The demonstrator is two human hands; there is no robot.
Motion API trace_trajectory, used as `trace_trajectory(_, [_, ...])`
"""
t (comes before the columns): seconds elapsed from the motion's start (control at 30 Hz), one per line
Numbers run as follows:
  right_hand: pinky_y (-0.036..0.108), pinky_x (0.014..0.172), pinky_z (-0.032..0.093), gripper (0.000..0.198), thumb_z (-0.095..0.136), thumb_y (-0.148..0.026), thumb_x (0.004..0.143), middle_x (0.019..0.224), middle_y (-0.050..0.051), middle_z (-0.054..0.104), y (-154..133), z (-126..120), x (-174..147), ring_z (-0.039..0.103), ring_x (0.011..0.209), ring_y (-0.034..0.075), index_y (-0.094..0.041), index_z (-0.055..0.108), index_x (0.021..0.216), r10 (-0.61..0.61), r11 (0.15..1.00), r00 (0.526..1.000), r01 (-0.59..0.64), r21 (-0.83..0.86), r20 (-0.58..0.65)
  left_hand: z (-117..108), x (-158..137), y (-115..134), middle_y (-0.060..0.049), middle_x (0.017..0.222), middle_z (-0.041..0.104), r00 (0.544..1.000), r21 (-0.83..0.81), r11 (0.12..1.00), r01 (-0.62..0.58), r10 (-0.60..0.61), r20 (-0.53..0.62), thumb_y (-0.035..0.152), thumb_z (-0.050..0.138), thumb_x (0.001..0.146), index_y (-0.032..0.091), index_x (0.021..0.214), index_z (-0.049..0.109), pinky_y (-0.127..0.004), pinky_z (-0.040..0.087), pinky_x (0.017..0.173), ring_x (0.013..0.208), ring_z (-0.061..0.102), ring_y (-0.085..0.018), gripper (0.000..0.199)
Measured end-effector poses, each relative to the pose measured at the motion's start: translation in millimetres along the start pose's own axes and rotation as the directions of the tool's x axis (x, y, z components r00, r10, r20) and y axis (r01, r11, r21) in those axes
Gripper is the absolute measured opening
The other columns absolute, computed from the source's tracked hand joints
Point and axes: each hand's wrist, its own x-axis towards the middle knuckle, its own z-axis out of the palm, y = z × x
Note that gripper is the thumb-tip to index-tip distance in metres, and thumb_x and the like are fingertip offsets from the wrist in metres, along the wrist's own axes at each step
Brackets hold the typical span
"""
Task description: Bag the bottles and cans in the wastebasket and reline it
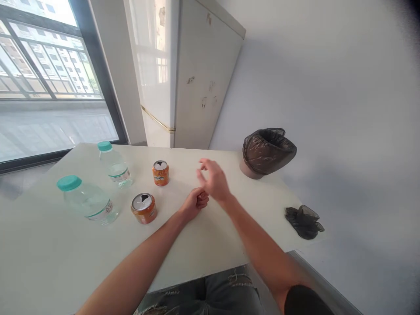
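Note:
My left hand (196, 204) rests on the white table (210, 249), its fingers curled into a loose fist with no object showing in it. Just beyond and to its right, my right hand (215, 180) is raised above the tabletop, slightly blurred, thumb and fingers apart and holding nothing. The wrists come close together. Left of my hands stand two opened orange drink cans, one nearer can (144, 209) and one farther can (160, 173). Beside them are two clear bottles with teal caps, a nearer bottle (88, 201) and a farther bottle (115, 165), both upright.
A small bin (251, 169) lined with a black plastic bag (267, 151) stands at the table's back right, by the wall. A crumpled black bag (304, 222) lies near the right edge. Behind the table are a white refrigerator (200, 83) and a window (49, 74).

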Motion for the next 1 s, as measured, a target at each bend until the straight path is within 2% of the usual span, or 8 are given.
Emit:
trace_trajectory(0.1, [0.045,0.099,0.051,0.026,0.050,-0.026,0.101,0.107,0.012,0.070,69.8,-65.1,12.5,0.063,0.105,0.029,-0.019,0.062,0.123,0.053,0.960,0.990,-0.087,-0.267,-0.131,0.1,-1.4,1.4,0.009,0.063,0.017,0.998,0.034,0.999,-0.017,0.014,0.069,0.038,0.073,0.081,0.022,0.066,0.029,-0.022,0.012,0.045,0.052,0.013,-0.006,0.050])
trace_trajectory(0.27, [0.051,0.108,0.047,0.050,0.056,-0.037,0.097,0.136,0.025,0.063,169.5,-165.9,33.0,0.057,0.128,0.036,-0.009,0.058,0.137,0.163,0.749,0.942,-0.313,-0.584,-0.295,3.9,-3.0,2.8,0.009,0.062,0.015,0.990,0.068,0.998,0.019,-0.028,0.135,0.039,0.071,0.084,0.022,0.066,0.028,-0.024,0.008,0.046,0.052,0.010,-0.007,0.050])
trace_trajectory(0.43, [0.041,0.080,0.049,0.035,0.057,-0.042,0.096,0.087,0.017,0.075,203.4,-186.7,33.3,0.066,0.082,0.030,-0.013,0.076,0.102,0.392,0.664,0.906,-0.398,-0.633,-0.158,7.7,-12.8,4.7,0.008,0.064,0.014,0.919,0.203,0.976,0.077,-0.149,0.365,0.038,0.072,0.083,0.022,0.065,0.023,-0.027,0.005,0.050,0.053,0.010,-0.007,0.055])
trace_trajectory(0.5, [0.038,0.075,0.046,0.036,0.056,-0.043,0.098,0.082,0.016,0.074,195.7,-179.9,28.9,0.064,0.075,0.028,-0.014,0.078,0.099,0.339,0.670,0.923,-0.372,-0.643,-0.181,11.5,-20.6,5.5,0.007,0.062,0.015,0.805,0.334,0.935,0.118,-0.287,0.519,0.040,0.074,0.083,0.022,0.061,0.026,-0.029,0.006,0.052,0.053,0.012,-0.008,0.056])
trace_trajectory(0.63, [0.037,0.070,0.044,0.041,0.053,-0.049,0.101,0.077,0.014,0.073,148.5,-158.1,14.1,0.064,0.070,0.028,-0.016,0.076,0.097,0.211,0.731,0.966,-0.258,-0.631,-0.149,18.8,-31.7,7.3,0.002,0.056,0.026,0.416,0.643,0.759,0.099,-0.619,0.666,0.052,0.079,0.079,0.020,0.052,0.041,-0.032,0.012,0.050,0.051,0.020,-0.011,0.057])
trace_trajectory(0.67, [0.038,0.071,0.044,0.041,0.052,-0.050,0.102,0.077,0.013,0.073,132.5,-152.0,9.7,0.065,0.071,0.028,-0.017,0.076,0.097,0.186,0.757,0.975,-0.223,-0.614,-0.124,19.4,-32.6,7.9,0.001,0.055,0.026,0.381,0.662,0.742,0.102,-0.644,0.663,0.054,0.082,0.077,0.020,0.050,0.042,-0.032,0.014,0.049,0.051,0.021,-0.012,0.059])
trace_trajectory(0.83, [0.040,0.081,0.049,0.040,0.048,-0.051,0.106,0.089,0.012,0.076,49.9,-121.3,-2.7,0.069,0.081,0.028,-0.020,0.073,0.101,0.043,0.878,0.998,-0.059,-0.475,-0.043,16.1,-30.4,7.9,0.000,0.051,0.031,0.442,0.644,0.729,0.232,-0.669,0.598,0.046,0.094,0.062,0.020,0.047,0.047,-0.031,0.018,0.044,0.047,0.024,-0.012,0.055])
trace_trajectory(1.0, [0.036,0.069,0.047,0.034,0.050,-0.045,0.107,0.082,0.007,0.072,-14.2,-108.4,8.8,0.064,0.068,0.022,-0.022,0.072,0.097,0.085,0.943,0.981,-0.023,-0.332,0.175,11.9,-21.6,0.6,0.001,0.054,0.027,0.331,0.652,0.741,0.161,-0.663,0.671,0.049,0.084,0.075,0.020,0.048,0.045,-0.030,0.017,0.046,0.049,0.023,-0.011,0.056])
